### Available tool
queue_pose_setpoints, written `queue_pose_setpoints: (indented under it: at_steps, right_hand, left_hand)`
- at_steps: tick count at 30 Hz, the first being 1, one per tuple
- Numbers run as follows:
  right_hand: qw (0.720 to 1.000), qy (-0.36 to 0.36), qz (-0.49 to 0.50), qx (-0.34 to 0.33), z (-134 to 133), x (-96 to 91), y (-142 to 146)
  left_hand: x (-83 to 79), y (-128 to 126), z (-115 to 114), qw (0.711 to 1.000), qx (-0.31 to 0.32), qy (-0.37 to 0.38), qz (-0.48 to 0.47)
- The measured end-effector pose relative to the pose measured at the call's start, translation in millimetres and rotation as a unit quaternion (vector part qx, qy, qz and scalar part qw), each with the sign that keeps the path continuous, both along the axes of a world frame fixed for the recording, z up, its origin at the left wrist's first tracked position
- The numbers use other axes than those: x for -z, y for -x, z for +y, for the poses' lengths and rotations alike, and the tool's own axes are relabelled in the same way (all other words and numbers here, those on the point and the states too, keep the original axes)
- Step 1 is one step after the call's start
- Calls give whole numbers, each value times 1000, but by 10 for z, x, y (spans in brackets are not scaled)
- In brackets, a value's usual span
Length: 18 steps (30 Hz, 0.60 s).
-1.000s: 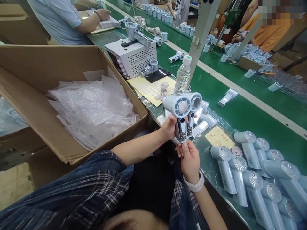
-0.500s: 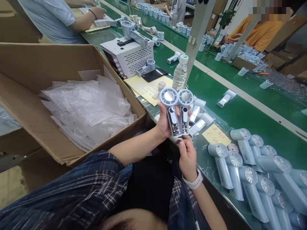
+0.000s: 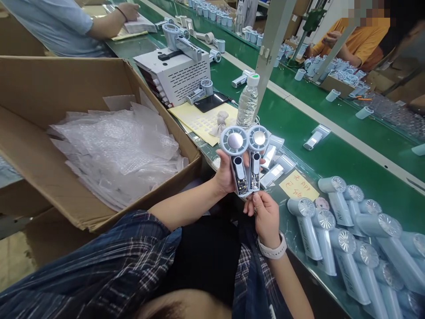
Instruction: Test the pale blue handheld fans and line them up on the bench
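Note:
Two light-blue handheld fans (image 3: 234, 141) stand side by side in my left hand (image 3: 225, 175), round heads up. Their handles are uncovered at the front, so circuit boards (image 3: 241, 180) show. My left fingers wrap behind both fans, partly hidden. My right hand (image 3: 267, 218), with a white wristband, is pinched closed at the bottom end of the right-hand fan's handle. What lies between those fingertips is too small to make out. Just beyond the fans, more fan bodies (image 3: 272, 175) lie on the green bench.
At left is a cardboard box (image 3: 159, 192) of bubble-wrap bags (image 3: 122, 137). Finished-looking fans (image 3: 327, 241) lie in rows at right, by a yellow note (image 3: 299, 185). A water bottle (image 3: 247, 104), phone (image 3: 211, 102) and white device (image 3: 179, 75) stand behind. Co-workers sit farther off.
My right hand has moved slightly right, its fingertips now at the right-hand fan's base. Both fans sit a little lower in view. A co-worker's hand at the far right has risen.

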State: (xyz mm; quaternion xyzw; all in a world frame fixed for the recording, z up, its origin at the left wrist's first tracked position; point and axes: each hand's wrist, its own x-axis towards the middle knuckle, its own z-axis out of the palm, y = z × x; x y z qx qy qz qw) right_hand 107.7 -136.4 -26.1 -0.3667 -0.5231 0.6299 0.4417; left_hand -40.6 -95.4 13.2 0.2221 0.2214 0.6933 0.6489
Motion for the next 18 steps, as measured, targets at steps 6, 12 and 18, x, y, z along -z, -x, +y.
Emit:
queue_pose_setpoints:
  at_steps: [6,12,18]
  right_hand:
    - [1000,-14,0,-11,8,-31,-16]
    - [999,11,40,17,-49,30,45]
    - [997,27,48,61,-100,143,69]
  left_hand:
    - [29,1,25,1000,-5,-18,2]
    - [82,-49,13,998,-14,-41,36]
    - [171,-99,-13,995,-17,-57,84]
